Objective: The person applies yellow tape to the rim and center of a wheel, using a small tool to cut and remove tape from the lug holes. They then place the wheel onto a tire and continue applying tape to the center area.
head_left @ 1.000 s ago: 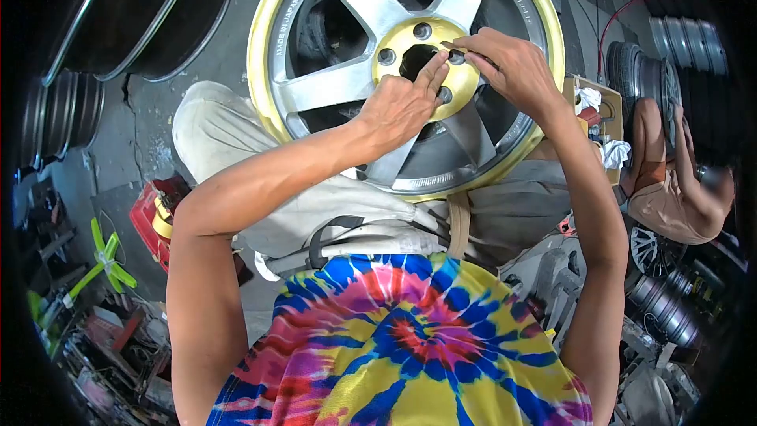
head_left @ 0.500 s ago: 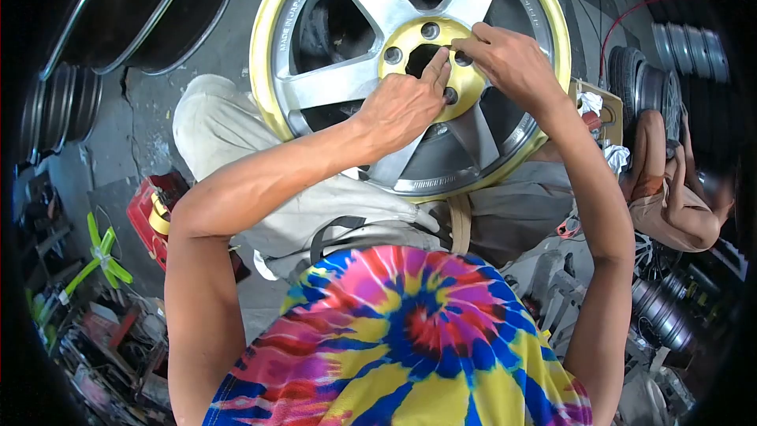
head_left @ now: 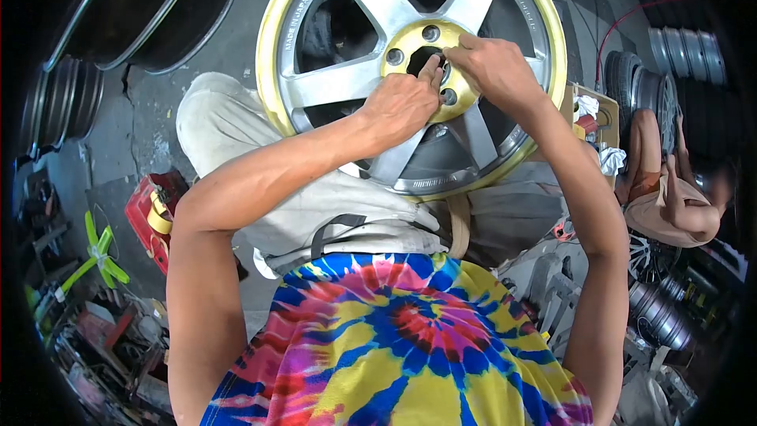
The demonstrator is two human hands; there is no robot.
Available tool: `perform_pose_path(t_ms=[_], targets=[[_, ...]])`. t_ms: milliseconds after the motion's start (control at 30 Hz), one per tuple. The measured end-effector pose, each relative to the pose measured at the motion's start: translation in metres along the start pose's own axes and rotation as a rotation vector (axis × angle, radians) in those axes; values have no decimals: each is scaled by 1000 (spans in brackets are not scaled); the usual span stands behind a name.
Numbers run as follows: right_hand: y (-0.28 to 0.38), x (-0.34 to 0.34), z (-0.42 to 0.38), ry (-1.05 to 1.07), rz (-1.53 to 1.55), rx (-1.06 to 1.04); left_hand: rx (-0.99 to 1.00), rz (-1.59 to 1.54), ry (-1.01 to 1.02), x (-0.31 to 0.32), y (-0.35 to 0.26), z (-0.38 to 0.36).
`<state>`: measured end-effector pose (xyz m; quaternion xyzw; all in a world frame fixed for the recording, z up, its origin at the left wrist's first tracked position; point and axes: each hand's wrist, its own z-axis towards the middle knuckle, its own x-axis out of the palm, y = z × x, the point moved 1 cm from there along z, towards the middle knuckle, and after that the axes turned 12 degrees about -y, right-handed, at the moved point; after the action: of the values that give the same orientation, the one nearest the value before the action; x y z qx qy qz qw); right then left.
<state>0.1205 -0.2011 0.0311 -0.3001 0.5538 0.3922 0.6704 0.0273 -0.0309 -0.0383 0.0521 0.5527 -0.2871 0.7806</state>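
Note:
A silver spoked wheel rim (head_left: pixel 315 88) with a yellow lip and yellow hub lies across my lap, over the grey trousers. My left hand (head_left: pixel 400 102) rests on the hub from the lower left, its index finger reaching to the edge of the dark centre hole. On the hub's right side is my right hand (head_left: pixel 495 71), its fingers bent and pressed together near the hole. Whether anything small is between those fingertips is hidden. The tips of both hands are close to each other.
Black rims (head_left: pixel 150 12) stand at the upper left. A red toolbox (head_left: pixel 146 217) and a green fan-like object (head_left: pixel 102 258) are at the left. A cardboard box (head_left: pixel 607 122) with cloths is at the right, beside another person (head_left: pixel 670 213) crouching near tyres.
My right hand has shifted slightly down and left, its fingertips now at the edge of the centre hole. The left hand has moved slightly left.

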Motion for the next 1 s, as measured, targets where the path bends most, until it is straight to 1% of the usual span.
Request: perform_pose_path(t_ms=[67, 133, 267, 333, 467, 633, 733, 867, 1000], targets=[[-7, -4, -4, 0, 58, 37, 4, -12, 2, 0, -1, 0], [-11, -10, -5, -104, 148, 43, 13, -35, -16, -3, -1, 0], [-14, -19, -9, -74, 139, 74, 35, -27, 5, -9, -3, 3], [-12, -17, -11, -51, 133, 93, 11, -38, 40, -10, -3, 3], [-7, -15, -16, -45, 100, 112, 10, -61, 11, -9, -2, 2], [-7, -14, -17, -105, 98, 99, 40, -47, 23, -12, -1, 3], [-8, -5, -19, -127, 47, 98, 16, -9, 45, -9, -1, 2], [-6, 0, -18, -109, 8, 116, 4, -25, 24, -7, -2, 2], [1, 11, -19, -89, 34, 106, 3, -25, 53, -7, -2, 2]])
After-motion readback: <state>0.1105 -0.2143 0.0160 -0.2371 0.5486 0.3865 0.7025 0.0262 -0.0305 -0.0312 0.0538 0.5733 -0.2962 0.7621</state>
